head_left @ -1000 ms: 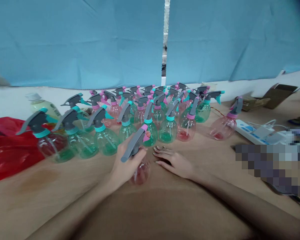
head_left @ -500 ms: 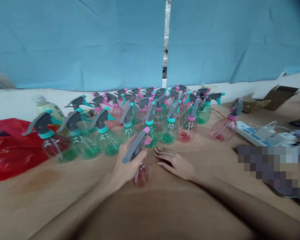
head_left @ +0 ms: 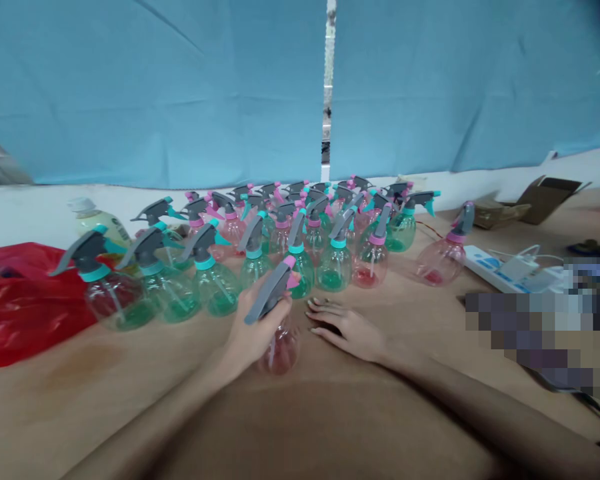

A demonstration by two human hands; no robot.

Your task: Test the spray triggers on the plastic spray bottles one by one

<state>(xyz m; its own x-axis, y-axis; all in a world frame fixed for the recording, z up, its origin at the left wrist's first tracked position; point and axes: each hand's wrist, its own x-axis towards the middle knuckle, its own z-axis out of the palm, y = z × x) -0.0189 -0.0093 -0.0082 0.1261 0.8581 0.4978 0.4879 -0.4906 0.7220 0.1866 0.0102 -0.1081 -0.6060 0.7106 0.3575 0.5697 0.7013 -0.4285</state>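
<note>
My left hand (head_left: 260,320) is wrapped around the neck of a pink spray bottle (head_left: 282,350) with a grey and pink trigger head. The bottle stands on the wooden table, its nozzle pointing away from me. To its right, my right hand (head_left: 350,329) lies on the tabletop with fingers stretched out, holding nothing. Just beyond both hands is a row of spray bottles, among them a green one (head_left: 334,270) with a teal collar and a pink one (head_left: 371,263). More green and pink bottles crowd behind that row.
A red plastic bag (head_left: 25,300) lies at the left, near a pale bottle with a white cap (head_left: 87,217). On the right are a lone pink spray bottle (head_left: 443,260), a white power strip (head_left: 495,270) with plugs, and an open cardboard box (head_left: 547,200). A blue cloth (head_left: 180,93) hangs behind.
The view has shifted slightly. Both hands keep their places, the left on the pink spray bottle and the right on the table.
</note>
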